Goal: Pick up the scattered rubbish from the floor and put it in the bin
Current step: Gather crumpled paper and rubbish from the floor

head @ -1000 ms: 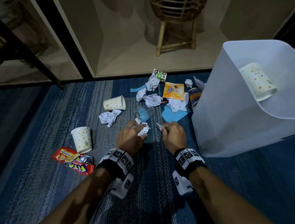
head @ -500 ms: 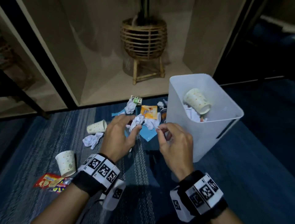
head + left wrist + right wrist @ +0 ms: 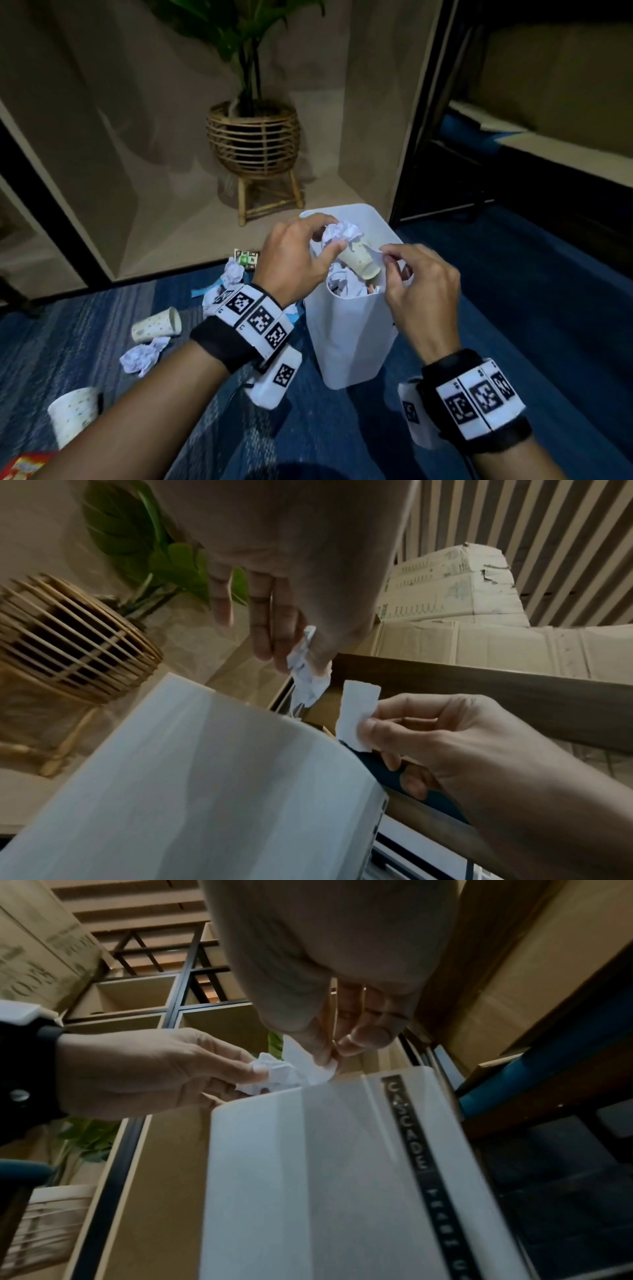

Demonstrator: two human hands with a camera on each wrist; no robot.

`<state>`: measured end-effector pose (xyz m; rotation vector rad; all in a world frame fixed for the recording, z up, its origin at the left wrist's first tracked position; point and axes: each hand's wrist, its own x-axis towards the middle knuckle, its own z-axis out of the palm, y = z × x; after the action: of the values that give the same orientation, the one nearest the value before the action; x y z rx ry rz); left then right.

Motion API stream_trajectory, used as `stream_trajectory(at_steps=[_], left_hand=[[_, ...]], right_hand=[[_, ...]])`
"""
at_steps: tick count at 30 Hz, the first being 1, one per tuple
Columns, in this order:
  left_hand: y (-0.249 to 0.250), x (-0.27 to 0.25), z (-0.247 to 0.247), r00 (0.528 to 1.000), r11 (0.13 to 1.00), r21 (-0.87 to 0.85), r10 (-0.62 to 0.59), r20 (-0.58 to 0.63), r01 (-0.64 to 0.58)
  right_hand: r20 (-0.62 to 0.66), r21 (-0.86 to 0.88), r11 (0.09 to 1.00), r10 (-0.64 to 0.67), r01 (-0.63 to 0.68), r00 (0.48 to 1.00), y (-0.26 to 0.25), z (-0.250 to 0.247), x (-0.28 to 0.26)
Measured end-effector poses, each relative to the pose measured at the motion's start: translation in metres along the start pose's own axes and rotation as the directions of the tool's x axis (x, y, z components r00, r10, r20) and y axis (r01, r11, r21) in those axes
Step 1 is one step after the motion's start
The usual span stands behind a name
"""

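Note:
A white plastic bin (image 3: 352, 329) stands on the blue carpet, holding crumpled paper and a spotted paper cup (image 3: 361, 262). Both hands are over its opening. My left hand (image 3: 329, 236) pinches a crumpled white paper ball (image 3: 342, 231) between thumb and fingers, as the left wrist view shows (image 3: 306, 674). My right hand (image 3: 394, 255) pinches a small flat white paper scrap (image 3: 358, 715) at the bin's right rim; the same scrap (image 3: 308, 1061) shows in the right wrist view beside the bin (image 3: 325, 1177).
On the carpet left of the bin lie two spotted paper cups (image 3: 156, 325) (image 3: 73, 416), crumpled paper (image 3: 142, 356) (image 3: 233, 270), a green-and-white packet (image 3: 246, 257) and a red wrapper (image 3: 25, 462). A wicker plant stand (image 3: 255, 150) sits in the alcove behind.
Both hands rose from the carpet with the paper ball and the scrap and moved right, to above the bin's opening. The head view swung up and right.

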<state>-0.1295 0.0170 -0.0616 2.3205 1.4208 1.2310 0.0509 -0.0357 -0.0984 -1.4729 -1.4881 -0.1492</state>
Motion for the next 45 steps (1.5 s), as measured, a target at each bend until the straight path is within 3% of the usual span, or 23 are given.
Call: stream_trajectory(at_steps=[5,10,13,17,20,23,27,30,33,36,41,45], left_hand=[[0.003,0.001,0.015,0.998,0.999,0.037,0.002,0.071,-0.004],[-0.005,-0.004,0.019,0.996,0.999,0.042,-0.010,0.084,0.006],[-0.013,-0.009,0.012,0.999,1.000,0.015,-0.025,0.035,0.024],[-0.034,-0.028,-0.005,0.996,0.997,0.004,-0.081,-0.024,0.081],[-0.061,-0.049,-0.012,0.989,0.989,0.029,-0.144,-0.016,0.145],[-0.099,-0.075,-0.015,0.967,0.963,0.101,-0.254,0.023,0.250],[-0.156,-0.111,-0.011,0.882,0.874,0.233,-0.460,0.106,0.428],[-0.199,-0.137,-0.004,0.740,0.760,0.319,-0.639,0.210,0.566],[-0.231,-0.159,0.008,0.632,0.705,0.366,-0.708,0.316,0.607],[-0.256,-0.172,0.020,0.637,0.696,0.434,-0.711,0.298,0.572],[-0.279,-0.187,0.039,0.612,0.722,0.434,-0.690,0.387,0.539],[-0.292,-0.201,0.049,0.652,0.757,0.467,-0.642,0.403,0.458]], right_hand=[[0.070,-0.103,0.994,0.029,-0.022,0.997,0.012,-0.004,-0.005],[0.046,-0.063,0.998,-0.007,0.010,0.999,0.014,-0.003,-0.011],[0.006,0.001,0.997,-0.076,0.076,0.997,0.005,-0.002,-0.016],[-0.012,0.124,0.959,-0.257,0.256,0.966,-0.031,0.009,-0.031],[0.062,0.230,0.915,-0.355,0.332,0.933,-0.054,0.033,-0.050],[0.200,0.266,0.914,-0.365,0.308,0.909,-0.062,0.071,-0.072],[0.505,0.186,0.954,-0.298,0.235,0.810,-0.054,0.124,-0.103],[0.712,0.099,0.979,-0.197,0.181,0.675,-0.046,0.160,-0.119],[0.815,0.037,0.991,-0.107,0.132,0.570,-0.043,0.192,-0.128],[0.853,0.010,0.994,-0.066,0.110,0.518,-0.042,0.226,-0.134],[0.839,0.025,0.983,-0.121,0.184,0.531,-0.035,0.272,-0.132],[0.855,0.013,0.948,-0.175,0.317,0.489,-0.030,0.304,-0.130]])
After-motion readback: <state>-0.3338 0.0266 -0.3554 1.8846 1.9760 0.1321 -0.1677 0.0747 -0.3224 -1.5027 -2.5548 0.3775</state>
